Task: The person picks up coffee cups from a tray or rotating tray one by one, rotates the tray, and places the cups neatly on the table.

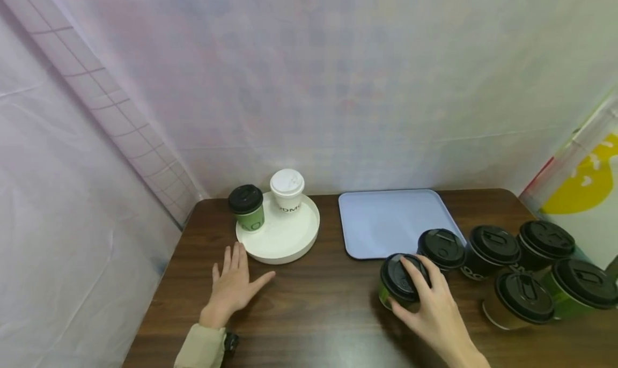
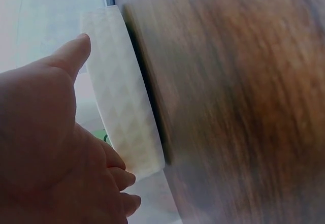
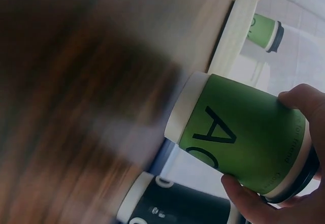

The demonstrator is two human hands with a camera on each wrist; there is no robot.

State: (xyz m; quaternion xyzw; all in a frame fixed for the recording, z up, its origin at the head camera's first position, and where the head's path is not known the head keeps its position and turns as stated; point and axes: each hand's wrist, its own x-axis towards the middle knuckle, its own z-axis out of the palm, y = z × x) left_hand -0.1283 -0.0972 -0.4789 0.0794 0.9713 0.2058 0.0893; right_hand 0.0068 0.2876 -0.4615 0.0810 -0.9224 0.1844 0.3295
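My right hand (image 1: 434,311) grips a green paper coffee cup (image 3: 244,132) with a black lid, fingers across the lid and thumb at its side. The cup's base is close over the wooden table, in front of the blue tray. My left hand (image 1: 233,288) is spread with straight fingers, its fingertips right at the near left rim of a round white tray (image 1: 289,242). In the left wrist view the tray's patterned wall (image 2: 124,92) is beside the fingers. On that tray stand a green cup with a black lid (image 1: 251,219) and a white lidded cup (image 1: 288,196).
A flat light-blue rectangular tray (image 1: 393,220) lies at the back right of the table (image 1: 309,309). Several black-lidded cups crowd the right side, among them a dark cup (image 1: 491,250), a brown cup (image 1: 502,308) and a larger green cup (image 1: 562,298). Curtains hang behind.
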